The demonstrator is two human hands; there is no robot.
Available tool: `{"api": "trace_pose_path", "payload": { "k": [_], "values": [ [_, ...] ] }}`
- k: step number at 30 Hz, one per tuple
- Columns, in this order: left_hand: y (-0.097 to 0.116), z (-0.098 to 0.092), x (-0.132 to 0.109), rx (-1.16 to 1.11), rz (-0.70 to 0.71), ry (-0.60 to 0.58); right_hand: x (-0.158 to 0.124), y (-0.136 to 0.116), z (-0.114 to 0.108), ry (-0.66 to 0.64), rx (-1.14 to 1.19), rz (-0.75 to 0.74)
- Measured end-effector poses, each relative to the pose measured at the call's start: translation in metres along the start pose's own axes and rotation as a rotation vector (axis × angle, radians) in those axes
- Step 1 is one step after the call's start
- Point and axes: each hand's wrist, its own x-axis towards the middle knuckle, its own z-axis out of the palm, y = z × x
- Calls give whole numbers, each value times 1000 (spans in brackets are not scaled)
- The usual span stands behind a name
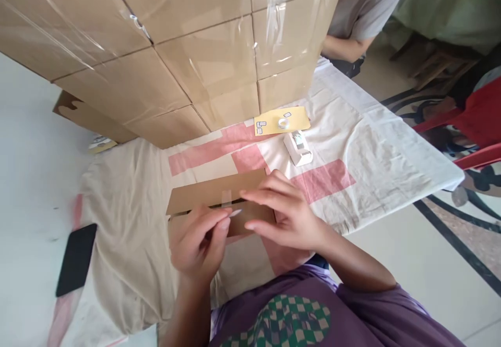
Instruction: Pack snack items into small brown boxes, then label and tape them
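A black phone (76,258) lies at the left edge of a crumpled beige, white and pink cloth (125,222), below a stack of brown cartons (176,49) wrapped in glossy clear film. At centre, the left hand (199,240) pinches a small pale strip (236,212) between thumb and forefinger, its tip just over a flat, matte cardboard sleeve (211,193) that lies on the cloth in front of the person. One clear piece of tape (226,198) already crosses the sleeve's long seam. The pinched strip is not yet pressed down, so the taping looks begun rather than finished. The right hand (287,216) rests on the sleeve's right end, fingers stretched flat and gripping nothing. Beyond it sit a yellow card (299,115) bearing a small tape roll (283,123), and a little white box (298,148). At far right, another person in a grey shirt (364,8) sits by the table's corner, near a red chair (477,117).
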Motion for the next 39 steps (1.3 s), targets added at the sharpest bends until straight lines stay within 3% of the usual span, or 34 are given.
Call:
{"api": "trace_pose_path", "payload": {
  "k": [3, 6, 11, 13, 18, 23, 32, 39],
  "values": [
    [11, 8, -5, -63, 23, -39, -11, -14, 11, 133, -87, -10],
    [17, 14, -9, -69, -3, -62, -20, -17, 6, 191, -69, 26],
    [-2, 4, -3, 238, -28, 50, -37, 2, -10, 292, -235, 254],
    [-13, -4, 2, 435, -35, 48, -45, 18, -11, 250, -359, 386],
    [-24, -11, 11, 634, -140, -157, -60, 37, -1, -74, -436, 613],
    [-18, -4, 16, 671, -204, -201, -61, 35, 6, -173, -379, 588],
    [-19, -8, 15, 667, -212, -249, -81, 38, 17, 120, 137, 469],
    [-20, -10, 17, 671, -222, -286, -110, 36, 26, 92, 280, 458]
  ]
}}
